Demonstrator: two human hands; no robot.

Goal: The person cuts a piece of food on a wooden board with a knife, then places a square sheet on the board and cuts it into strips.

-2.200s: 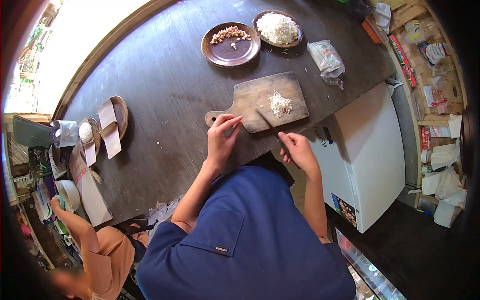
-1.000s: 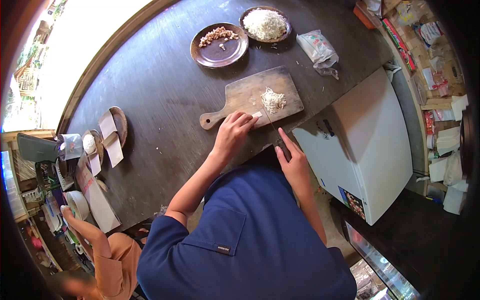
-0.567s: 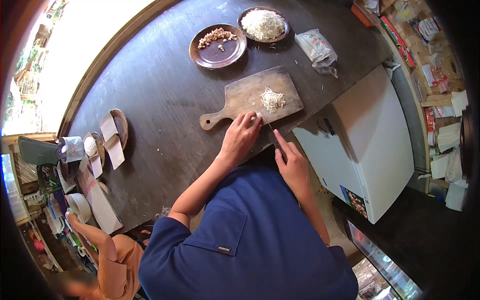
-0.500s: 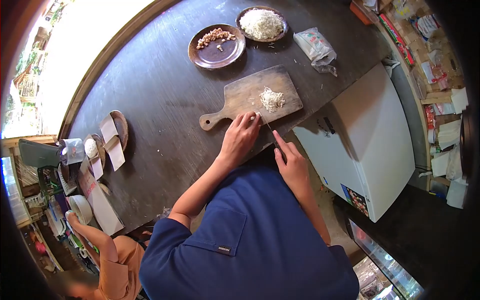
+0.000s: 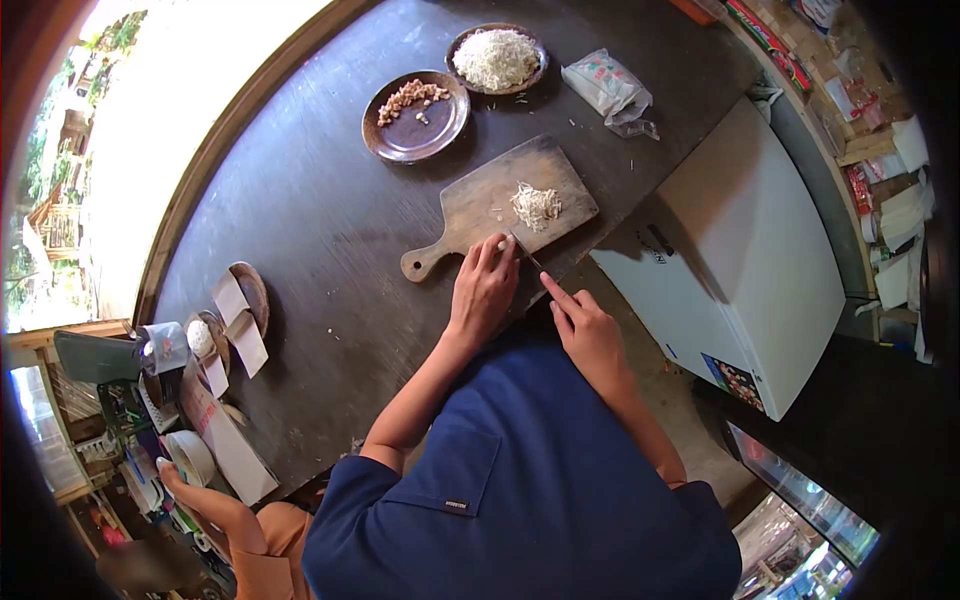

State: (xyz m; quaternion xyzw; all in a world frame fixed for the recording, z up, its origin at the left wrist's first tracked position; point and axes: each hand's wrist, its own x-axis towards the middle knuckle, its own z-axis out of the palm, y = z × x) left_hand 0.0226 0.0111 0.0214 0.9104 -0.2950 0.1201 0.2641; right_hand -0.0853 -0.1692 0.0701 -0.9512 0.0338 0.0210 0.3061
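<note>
A wooden cutting board (image 5: 480, 205) lies near the table's edge, its handle pointing left. On it sits a small pile of thin pale shreds (image 5: 537, 206). My left hand (image 5: 484, 290) is closed at the board's near edge, fingertips pinching a small whitish piece (image 5: 504, 244) whose kind I cannot make out. In my right hand (image 5: 590, 335) is a knife (image 5: 528, 257), its thin blade angled up-left against that piece. The knife's handle is mostly hidden by my fingers.
Beyond the board stand a brown plate of chopped brownish pieces (image 5: 411, 92), a bowl heaped with white shreds (image 5: 496, 58) and a plastic bag (image 5: 607, 87). A white chest freezer (image 5: 740, 240) is at right. Another person's arm (image 5: 215, 505) shows at lower left.
The whole view has shifted and turned slightly as my head moved. Both hands keep their places at the board, with the knife still beside my left fingertips.
</note>
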